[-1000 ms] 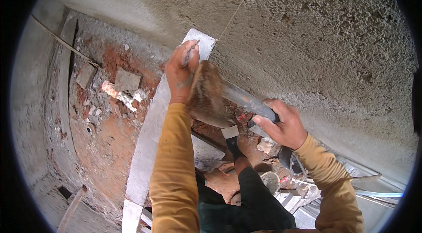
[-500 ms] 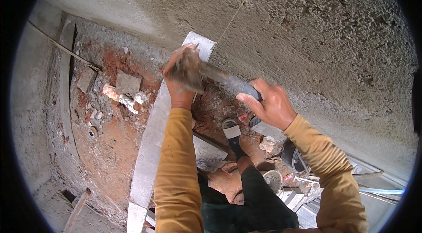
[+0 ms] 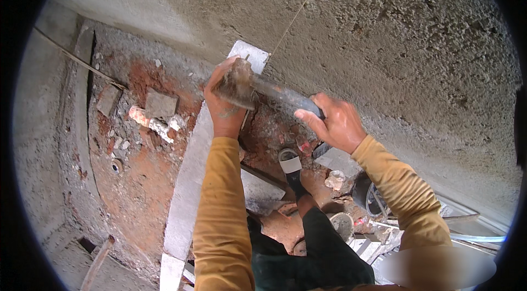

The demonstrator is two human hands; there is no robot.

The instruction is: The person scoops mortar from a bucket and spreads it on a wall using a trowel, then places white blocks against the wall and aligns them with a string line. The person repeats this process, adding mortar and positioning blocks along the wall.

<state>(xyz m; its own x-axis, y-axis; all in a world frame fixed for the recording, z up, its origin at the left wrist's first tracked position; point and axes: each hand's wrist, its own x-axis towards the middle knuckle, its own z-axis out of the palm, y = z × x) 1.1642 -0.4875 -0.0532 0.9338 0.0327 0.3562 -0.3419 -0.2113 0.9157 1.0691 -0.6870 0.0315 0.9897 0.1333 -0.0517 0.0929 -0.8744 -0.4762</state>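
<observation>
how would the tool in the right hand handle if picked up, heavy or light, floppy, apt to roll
The tool probably feels front-heavy, since its broad head sits at one end. It is likely stiff, as the handle looks straight. Laid down, it may resist rolling because the head flares wide.

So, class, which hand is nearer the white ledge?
Left: the left hand is at the far end of the ledge; the right hand is off to its right, gripping the hammer.

1 L hand (image 3: 220,108), 1 R hand (image 3: 341,123), 1 hdl'd tool (image 3: 279,94), 1 string (image 3: 301,8), 1 shoe (image 3: 290,163)
</observation>
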